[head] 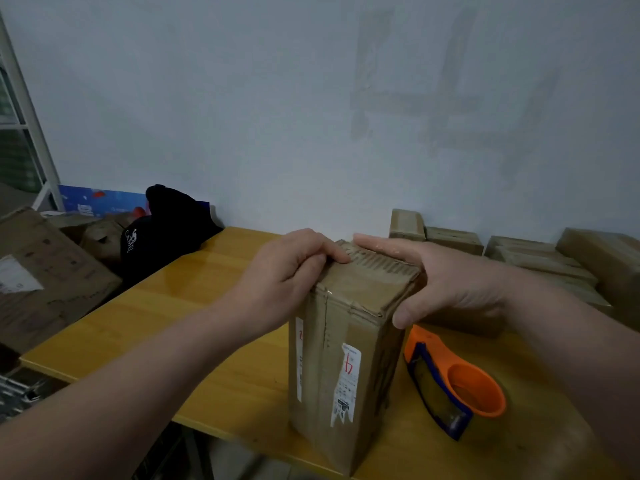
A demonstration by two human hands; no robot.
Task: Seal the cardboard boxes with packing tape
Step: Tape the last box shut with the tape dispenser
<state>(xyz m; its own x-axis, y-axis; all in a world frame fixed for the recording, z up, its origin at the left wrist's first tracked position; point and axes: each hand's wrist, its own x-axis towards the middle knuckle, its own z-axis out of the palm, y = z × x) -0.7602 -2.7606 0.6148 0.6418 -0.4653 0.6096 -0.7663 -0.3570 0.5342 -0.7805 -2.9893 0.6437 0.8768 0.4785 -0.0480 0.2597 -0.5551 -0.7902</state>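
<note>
A pale wall filled most of what I could see, with a yellow wooden surface set against its foot. Off the surface's left edge lay a large worn carton, and behind it a blue printed board leaned on the wall. At the far right of the surface, a heap of small taped parcels sat against the wall.

The cardboard box stood upright on end near the front edge of the surface, between the person's two arms. A black cap with white lettering rested at the back left corner. An orange and blue tape dispenser lay on the surface just beside the box, on its right, under the right forearm.

The left hand gripped the box's top left edge, its fingers curled together over the rim. The right hand clasped the top from the other side, its fingers held together along the far edge and its thumb hooked at the near right corner. A white label marked in red was stuck on the box's front face.
</note>
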